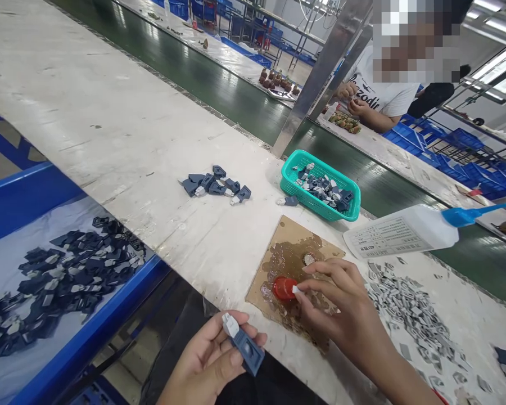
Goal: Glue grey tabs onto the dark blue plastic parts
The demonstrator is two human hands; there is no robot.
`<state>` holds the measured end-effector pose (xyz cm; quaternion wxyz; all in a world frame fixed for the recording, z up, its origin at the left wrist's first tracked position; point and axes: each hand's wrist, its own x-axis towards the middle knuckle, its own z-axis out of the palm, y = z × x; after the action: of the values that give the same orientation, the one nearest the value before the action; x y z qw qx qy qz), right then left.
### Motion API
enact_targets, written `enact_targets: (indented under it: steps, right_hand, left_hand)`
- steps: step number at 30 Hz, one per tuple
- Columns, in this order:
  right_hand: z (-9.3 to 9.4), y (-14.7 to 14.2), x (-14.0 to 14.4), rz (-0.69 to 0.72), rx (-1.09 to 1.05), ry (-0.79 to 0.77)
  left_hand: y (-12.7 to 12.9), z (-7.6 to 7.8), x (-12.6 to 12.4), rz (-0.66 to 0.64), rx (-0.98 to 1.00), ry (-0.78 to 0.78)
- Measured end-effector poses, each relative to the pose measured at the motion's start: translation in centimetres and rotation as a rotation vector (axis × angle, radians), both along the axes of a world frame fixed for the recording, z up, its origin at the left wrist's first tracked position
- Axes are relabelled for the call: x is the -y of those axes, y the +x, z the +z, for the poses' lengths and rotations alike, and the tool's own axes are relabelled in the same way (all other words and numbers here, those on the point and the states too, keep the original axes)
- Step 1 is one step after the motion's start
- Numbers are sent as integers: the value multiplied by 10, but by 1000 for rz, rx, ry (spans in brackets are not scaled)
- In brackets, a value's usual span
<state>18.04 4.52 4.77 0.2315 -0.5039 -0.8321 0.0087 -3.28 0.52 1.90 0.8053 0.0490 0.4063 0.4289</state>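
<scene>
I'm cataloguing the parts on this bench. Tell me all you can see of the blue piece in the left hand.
The blue piece is a small dark blue, plastic-looking wedge with a white tab at its upper end and a shallow recess on its face. It lies tilted across the left hand, pinched between thumb and fingers, held below the bench edge, apart from the cardboard.

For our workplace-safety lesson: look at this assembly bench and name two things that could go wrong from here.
1. The right hand dips a small white piece at the red cap on the glue-smeared cardboard; glue may get on the fingers.
2. The glue bottle lies on its side, nozzle toward the conveyor belt; it could roll or leak.
3. The left hand holds the blue part off the table edge; it could drop.
</scene>
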Motion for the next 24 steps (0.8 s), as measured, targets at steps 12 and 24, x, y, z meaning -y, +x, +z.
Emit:
enact_targets:
  steps: [12,24]
  right_hand:
    - [9,-13,17,-77,-47,165]
    - [-6,-41,35,19,-212,47]
  left_hand:
    - [20,1,2,63,-266,277]
    - [20,6,3,9,-362,333]
